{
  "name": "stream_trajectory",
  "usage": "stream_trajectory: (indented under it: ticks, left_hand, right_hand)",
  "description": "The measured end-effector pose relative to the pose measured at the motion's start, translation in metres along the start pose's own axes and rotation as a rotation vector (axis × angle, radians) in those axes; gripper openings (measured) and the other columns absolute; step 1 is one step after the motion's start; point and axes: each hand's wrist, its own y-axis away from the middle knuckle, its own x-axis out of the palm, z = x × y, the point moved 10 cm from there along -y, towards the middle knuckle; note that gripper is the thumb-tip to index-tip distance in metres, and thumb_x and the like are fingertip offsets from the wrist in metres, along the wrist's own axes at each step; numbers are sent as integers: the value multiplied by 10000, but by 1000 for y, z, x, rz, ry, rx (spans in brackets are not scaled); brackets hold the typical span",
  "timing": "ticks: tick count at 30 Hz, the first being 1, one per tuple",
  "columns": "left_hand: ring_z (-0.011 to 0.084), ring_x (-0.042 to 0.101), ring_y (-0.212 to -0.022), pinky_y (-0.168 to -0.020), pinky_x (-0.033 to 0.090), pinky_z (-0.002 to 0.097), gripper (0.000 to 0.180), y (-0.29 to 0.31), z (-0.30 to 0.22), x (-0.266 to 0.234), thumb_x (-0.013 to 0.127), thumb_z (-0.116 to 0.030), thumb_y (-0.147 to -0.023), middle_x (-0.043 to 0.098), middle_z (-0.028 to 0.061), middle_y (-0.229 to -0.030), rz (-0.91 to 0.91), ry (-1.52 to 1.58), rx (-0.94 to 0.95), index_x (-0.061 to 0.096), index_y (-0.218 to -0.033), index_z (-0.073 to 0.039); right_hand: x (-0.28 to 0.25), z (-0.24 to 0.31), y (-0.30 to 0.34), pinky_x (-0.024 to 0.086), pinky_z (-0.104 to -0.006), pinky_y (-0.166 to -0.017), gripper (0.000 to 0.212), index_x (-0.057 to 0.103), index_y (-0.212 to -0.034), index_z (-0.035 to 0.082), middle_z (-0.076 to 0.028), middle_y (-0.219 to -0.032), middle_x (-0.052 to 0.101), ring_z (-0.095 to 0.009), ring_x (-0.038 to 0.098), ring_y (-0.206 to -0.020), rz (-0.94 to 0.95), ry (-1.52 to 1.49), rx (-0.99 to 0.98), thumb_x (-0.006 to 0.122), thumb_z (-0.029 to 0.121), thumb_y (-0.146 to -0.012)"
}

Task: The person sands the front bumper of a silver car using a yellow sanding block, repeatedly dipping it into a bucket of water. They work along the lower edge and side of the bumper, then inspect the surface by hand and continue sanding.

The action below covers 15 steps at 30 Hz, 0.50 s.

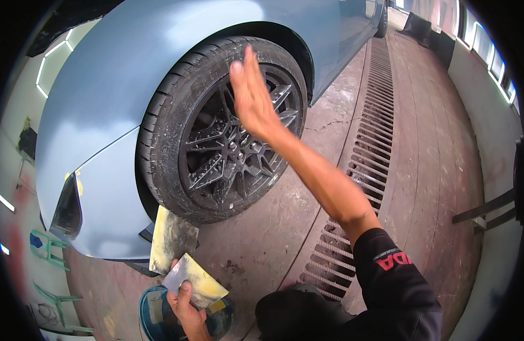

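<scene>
My left hand point(185, 304) is closed at the lower middle, low beside the car's front bumper. Thumb and fingers pinch a flat, smeared yellow-and-grey sheet point(206, 288) whose exact kind I cannot tell. Just above it, a second smeared yellow-and-grey sheet point(174, 238) stands between the bumper and the tyre; whether my hand touches it is unclear. My right hand point(253, 105) is raised in front of the black front wheel point(233, 149), empty, with fingers stretched out straight. The blue-grey fender point(176, 31) curves over that wheel.
A teal bucket point(151, 312) stands under my left hand. A slotted floor drain point(371, 133) runs along the car's side. Green chairs point(48, 244) are at the far left. A dark bar point(483, 207) juts in from the right wall.
</scene>
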Motion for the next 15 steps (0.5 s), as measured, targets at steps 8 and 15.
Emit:
stream_trajectory:
  ticks: [8, 15]
  left_hand:
    - [258, 710, -1115, -987, 572, 386, 733, 23, -12, -66, 700, -259, -963, 686, 149, -1306, -202, -87, 53, 476, -1601, 25]
    - [257, 705, -1089, -965, 571, 397, 741, 20, -1, -79, 700, -254, -959, 691, 147, -1267, -284, -73, 25, 467, -1600, 35]
  right_hand:
    - [-28, -29, -153, 72, -527, -1358, 913, 165, -1663, -172, -376, -1753, 175, -497, 113, -1659, -338, 254, 23, 285, 577, -1155]
    - [41, 60, -76, 53, -602, -1344, 1021, 119, -1657, -187, -432, -1730, 139, -530, 73, -1656, -262, 235, -336, 356, 642, -1111]
